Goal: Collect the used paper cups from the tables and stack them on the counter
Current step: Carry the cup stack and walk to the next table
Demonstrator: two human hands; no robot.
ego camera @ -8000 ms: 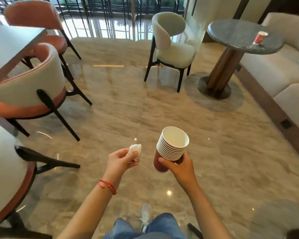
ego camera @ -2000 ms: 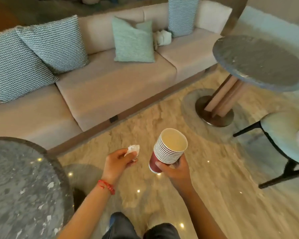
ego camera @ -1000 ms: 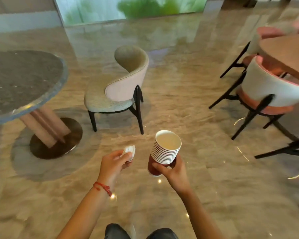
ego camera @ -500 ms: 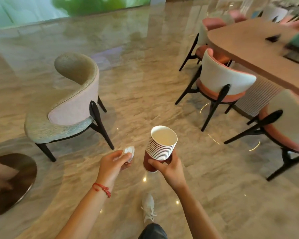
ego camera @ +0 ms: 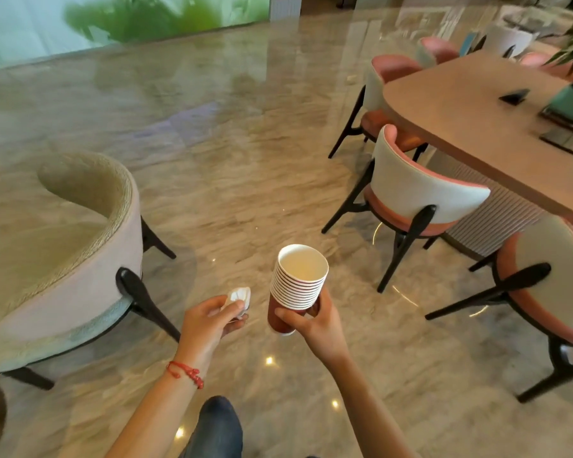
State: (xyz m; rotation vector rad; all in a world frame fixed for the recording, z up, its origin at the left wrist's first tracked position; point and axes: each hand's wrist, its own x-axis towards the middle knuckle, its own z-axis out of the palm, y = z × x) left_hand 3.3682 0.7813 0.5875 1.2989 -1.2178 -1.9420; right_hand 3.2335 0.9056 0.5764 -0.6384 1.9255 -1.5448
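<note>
A stack of several red paper cups (ego camera: 296,285) with white rims is held upright in front of me, low in the middle of the view. My right hand (ego camera: 313,322) grips the stack around its lower part. To its left, my left hand (ego camera: 209,320) pinches a small crumpled white tissue (ego camera: 239,295). A red string bracelet sits on the left wrist. The top cup looks empty inside.
A beige upholstered chair (ego camera: 67,256) stands at the left. At the right, a long brown table (ego camera: 470,127) carries dark flat items and is ringed by pink-and-white chairs (ego camera: 417,196). Glossy marble floor (ego camera: 232,153) stretches ahead toward a green-lit wall.
The view has swung to the right, from the sofa and round tables to the long brown table. Both hands keep the same hold on cups and tissue.
</note>
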